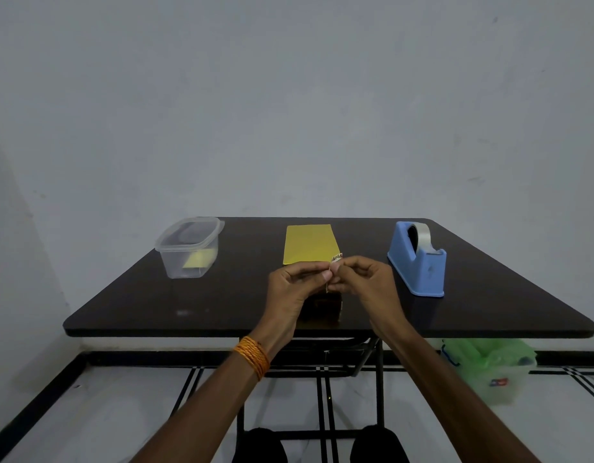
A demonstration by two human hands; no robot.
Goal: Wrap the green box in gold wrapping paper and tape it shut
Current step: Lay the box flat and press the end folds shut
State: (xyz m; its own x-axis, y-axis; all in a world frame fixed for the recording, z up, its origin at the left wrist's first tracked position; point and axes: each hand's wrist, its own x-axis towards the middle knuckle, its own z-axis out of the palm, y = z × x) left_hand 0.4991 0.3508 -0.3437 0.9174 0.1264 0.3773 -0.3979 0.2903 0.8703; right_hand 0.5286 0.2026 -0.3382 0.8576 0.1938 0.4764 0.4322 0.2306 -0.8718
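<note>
As left hand (295, 285) and right hand (362, 282) pinch a paper flap (328, 279) over the box (322, 309), creasing tight before taping seems wise.

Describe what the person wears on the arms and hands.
Both forearms are bare, no sleeves in view. The left hand has an orange twisted cord band wound several times round its wrist. The right hand shows no band or watch.

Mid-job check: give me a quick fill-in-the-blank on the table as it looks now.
1. The tape dispenser is coloured ____.
2. The clear tub stands on the table's ____ side.
3. The left hand and right hand pinch a flap at the box's ____ end.
Missing: blue; left; near.
</note>
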